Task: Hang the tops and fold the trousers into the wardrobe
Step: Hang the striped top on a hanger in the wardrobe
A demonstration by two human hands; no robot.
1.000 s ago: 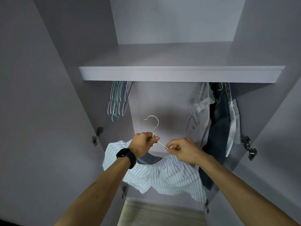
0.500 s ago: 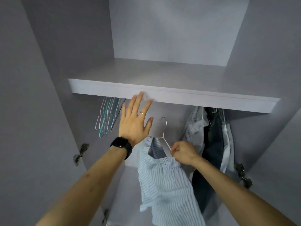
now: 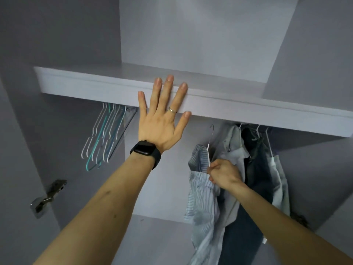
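Currently your left hand (image 3: 162, 119) presses flat, fingers spread, on the shelf (image 3: 95, 87) edge, while your right hand (image 3: 223, 174) pinches the wire hanger (image 3: 210, 144) carrying the striped shirt (image 3: 202, 197), just beside the hung clothes (image 3: 256, 169).

A home bedroom wardrobe (image 3: 133, 88): hung clothes (image 3: 256, 169), spare hangers (image 3: 103, 134), door hinges (image 3: 47, 197)

The left hand (image 3: 162, 119) is spread flat, fingers straight, against the front edge of the wardrobe shelf (image 3: 95, 87). A black watch (image 3: 145, 149) sits on its wrist. Lower right, the right hand (image 3: 223, 174) pinches the white hanger (image 3: 209, 148) carrying the striped shirt (image 3: 202, 203). The hanger's hook points up, just under the shelf. Hung garments (image 3: 256, 169) are immediately to the right. Empty hangers (image 3: 103, 138) hang at the left.
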